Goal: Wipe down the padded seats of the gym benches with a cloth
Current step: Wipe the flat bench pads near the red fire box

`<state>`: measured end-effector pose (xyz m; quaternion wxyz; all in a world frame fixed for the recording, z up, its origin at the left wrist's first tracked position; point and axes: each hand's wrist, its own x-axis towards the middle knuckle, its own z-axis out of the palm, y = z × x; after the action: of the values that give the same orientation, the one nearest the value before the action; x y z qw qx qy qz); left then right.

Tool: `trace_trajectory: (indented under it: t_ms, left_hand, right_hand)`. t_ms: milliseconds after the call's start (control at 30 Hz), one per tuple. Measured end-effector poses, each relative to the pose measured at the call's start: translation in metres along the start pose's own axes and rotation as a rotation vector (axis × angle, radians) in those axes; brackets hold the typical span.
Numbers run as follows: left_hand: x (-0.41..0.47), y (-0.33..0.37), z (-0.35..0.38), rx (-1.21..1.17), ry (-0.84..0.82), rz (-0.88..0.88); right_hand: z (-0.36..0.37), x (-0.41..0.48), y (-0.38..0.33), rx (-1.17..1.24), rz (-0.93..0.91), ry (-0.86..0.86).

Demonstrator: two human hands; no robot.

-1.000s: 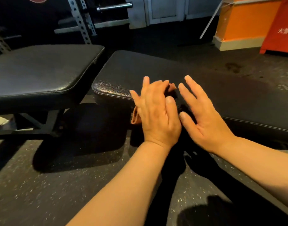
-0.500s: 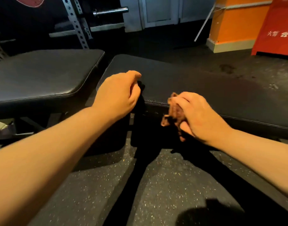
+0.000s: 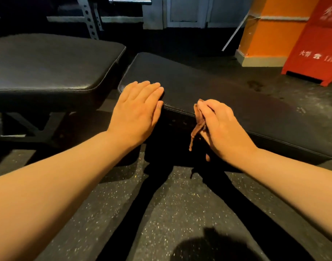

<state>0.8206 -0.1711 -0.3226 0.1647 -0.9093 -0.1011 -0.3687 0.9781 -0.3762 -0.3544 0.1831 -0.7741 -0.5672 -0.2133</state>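
Two black padded gym benches stand before me: the near bench point(image 3: 227, 95) runs from the centre to the right, the second bench point(image 3: 48, 63) is at the left. My left hand point(image 3: 138, 112) lies flat with straight fingers on the near bench's left front corner. My right hand point(image 3: 221, 129) grips a bunched brown cloth point(image 3: 198, 123) against the bench's front edge, and a strip of the cloth hangs down over the side.
Speckled dark rubber floor point(image 3: 170, 213) lies under my arms. An orange pillar point(image 3: 270, 29) and a red cabinet point(image 3: 315, 46) stand at the back right. A perforated rack upright point(image 3: 90, 17) with a bar point(image 3: 129, 0) rises behind the benches.
The cloth passed from under my left hand into my right. My left hand went left, curled over the bench corner, then flattened on it. My right hand shifted up along the front edge.
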Motion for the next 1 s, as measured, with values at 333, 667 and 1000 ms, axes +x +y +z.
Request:
trace_trajectory:
  t_ms: [333, 667, 1000]
  left_hand:
    - [0.002, 0.011, 0.01, 0.035, 0.06, -0.045]
    - [0.004, 0.019, 0.014, 0.019, 0.119, -0.109]
    - [0.006, 0.023, 0.014, 0.013, 0.121, -0.132]
  right_hand:
    - [0.005, 0.03, -0.038, 0.091, 0.002, 0.072]
    - [0.013, 0.043, -0.069, 0.005, 0.024, 0.17]
    - [0.005, 0.031, -0.035, 0.074, 0.06, 0.116]
